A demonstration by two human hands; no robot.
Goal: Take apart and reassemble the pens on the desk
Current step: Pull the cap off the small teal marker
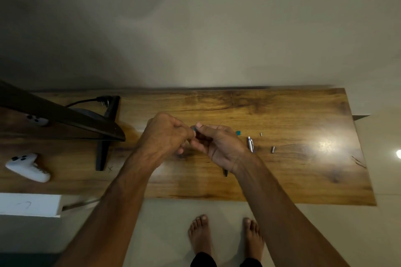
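Both hands meet above the middle of the wooden counter [282,115]. The left hand [165,134] is curled into a loose fist, its fingertips pinched narrow on the end of a small dark pen part [193,130]. The right hand [219,145] has its grip closed around the same part, thumb on top, with the rest of the piece hidden in the palm. What kind of part it is cannot be told.

Just right of the right hand a silver-and-blue pen barrel [250,144] lies on the counter, pointing near to far. A small teal piece [238,132] sits at its far left, partly behind the hand. Two tiny metal pieces lie farther right: one [261,134] toward the far side, the other [272,149] nearer. A dark pen tip [225,172] pokes out from under the right wrist toward the near edge.

The right third of the counter is bare wood up to its right edge, with a bright glare spot. The strip along the near edge below the forearms is also open.

On the left, a dark monitor [65,117] on a black stand [104,149] takes up the far left, a cable running behind it. A white game controller [28,167] lies close to the near left edge, well apart from the hands. Bare feet stand on the floor [165,223] just off the near edge.
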